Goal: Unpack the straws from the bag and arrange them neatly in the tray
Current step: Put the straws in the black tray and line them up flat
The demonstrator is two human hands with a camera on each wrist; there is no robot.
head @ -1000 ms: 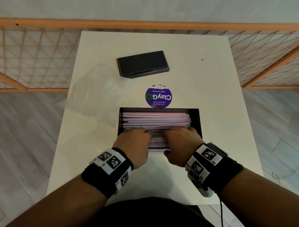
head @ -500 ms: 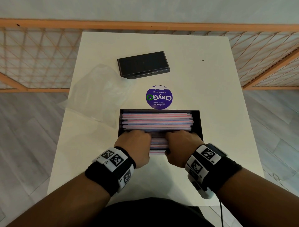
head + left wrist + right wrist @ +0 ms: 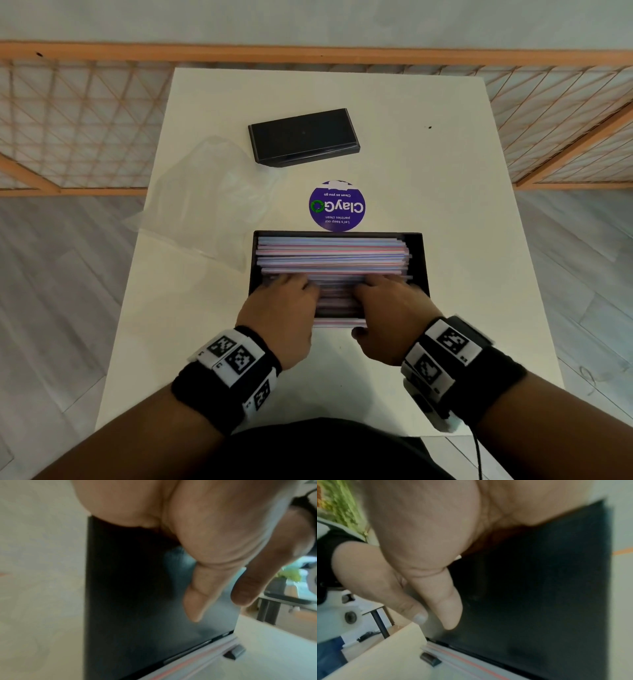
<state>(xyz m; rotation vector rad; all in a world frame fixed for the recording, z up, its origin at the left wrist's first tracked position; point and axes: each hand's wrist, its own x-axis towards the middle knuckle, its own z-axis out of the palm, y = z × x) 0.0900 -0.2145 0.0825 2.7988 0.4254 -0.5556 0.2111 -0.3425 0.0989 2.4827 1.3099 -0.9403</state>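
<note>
A black tray (image 3: pixel 420 263) sits mid-table, packed with pink, blue and white straws (image 3: pixel 332 251) lying left to right. My left hand (image 3: pixel 291 291) and right hand (image 3: pixel 383 291) sit side by side over the tray's near half, fingers curled down over the straws there. A few straws (image 3: pixel 339 322) ride on the near rim between the hands. In the left wrist view, the thumb (image 3: pixel 195 599) lies against the tray's outer front wall (image 3: pixel 137 601). The right wrist view shows the same, thumb (image 3: pixel 443 601) on the wall (image 3: pixel 539 588). The fingertips are hidden.
The crumpled clear plastic bag (image 3: pixel 205 198) lies left of the tray, partly over the table's left edge. A flat black box (image 3: pixel 303 137) rests farther back, with a round purple sticker (image 3: pixel 337 205) just behind the tray. An orange lattice railing (image 3: pixel 68 120) runs beyond the table.
The far straws, slightly skewed a second ago, now lie straighter and more level. Both hands stay on the near straws, barely shifted.
</note>
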